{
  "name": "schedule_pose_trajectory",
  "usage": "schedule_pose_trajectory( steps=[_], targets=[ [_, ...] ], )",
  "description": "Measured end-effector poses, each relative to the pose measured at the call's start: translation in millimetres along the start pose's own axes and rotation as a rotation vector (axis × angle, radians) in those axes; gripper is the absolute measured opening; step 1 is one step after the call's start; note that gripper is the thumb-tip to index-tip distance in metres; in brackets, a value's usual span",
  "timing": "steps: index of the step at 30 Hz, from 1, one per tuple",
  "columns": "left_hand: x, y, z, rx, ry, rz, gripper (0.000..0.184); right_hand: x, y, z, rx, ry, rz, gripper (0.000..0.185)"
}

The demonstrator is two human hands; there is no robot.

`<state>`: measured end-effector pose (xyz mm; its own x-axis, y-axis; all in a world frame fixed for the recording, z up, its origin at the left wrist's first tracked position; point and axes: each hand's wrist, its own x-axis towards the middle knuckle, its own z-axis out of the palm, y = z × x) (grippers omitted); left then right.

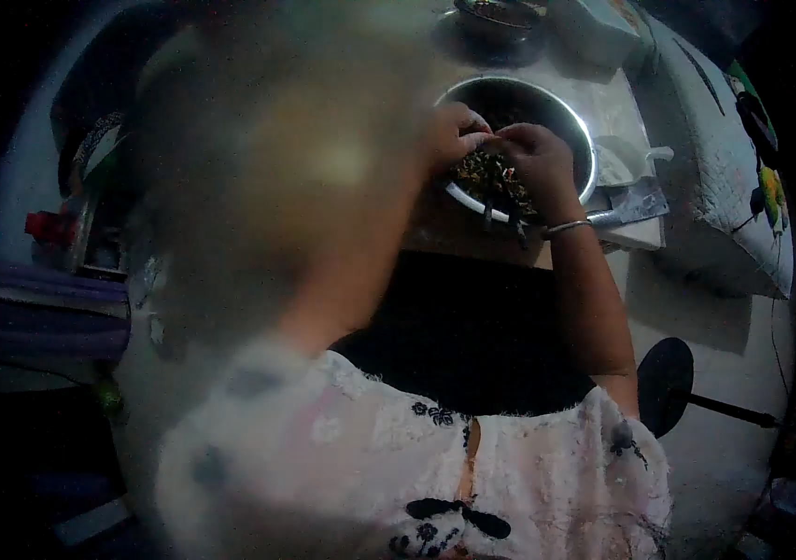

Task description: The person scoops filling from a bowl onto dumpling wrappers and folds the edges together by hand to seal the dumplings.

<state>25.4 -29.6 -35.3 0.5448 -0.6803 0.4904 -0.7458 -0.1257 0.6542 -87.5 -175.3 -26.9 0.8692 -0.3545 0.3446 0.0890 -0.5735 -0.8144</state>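
Observation:
A wide metal bowl (590,154) holds a chopped mixture (491,177) of dark green and pale bits. Two dark utensil handles (488,217) stick out over its near rim. Above the mixture, my left hand (454,137) and my right hand (543,166) meet, fingertips pinched together. Whatever small thing is between them is too dim and too covered by the fingers to name. A bangle (566,227) circles my right wrist.
Right of the bowl, a flat wide blade (636,203) lies beside a crumpled clear plastic bag (617,163). Behind stands a dark pot (491,37) near a white box (592,33). A round black stand (667,385) is at lower right. A blurry smear hides the left-centre.

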Motion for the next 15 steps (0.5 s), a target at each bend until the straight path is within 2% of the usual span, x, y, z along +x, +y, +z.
schedule_pose_trajectory(
  steps=[6, 13, 15],
  targets=[
    [-1.4, 1.5, -0.7, -0.016, -0.009, -0.003, 0.008, -1.2, -2.1, -0.4, -0.11, -0.002, -0.119, 0.012],
    [-3.1, 3.2, -4.0, -0.056, -0.073, -0.024, 0.011, -1.3, 0.1, -0.6, -0.211, -0.031, -0.163, 0.012],
    [-2.1, 3.0, -2.0, -0.068, -0.054, -0.024, 0.012, -0.9, 0.7, 1.4, 0.069, -0.032, 0.096, 0.012]
  ],
)
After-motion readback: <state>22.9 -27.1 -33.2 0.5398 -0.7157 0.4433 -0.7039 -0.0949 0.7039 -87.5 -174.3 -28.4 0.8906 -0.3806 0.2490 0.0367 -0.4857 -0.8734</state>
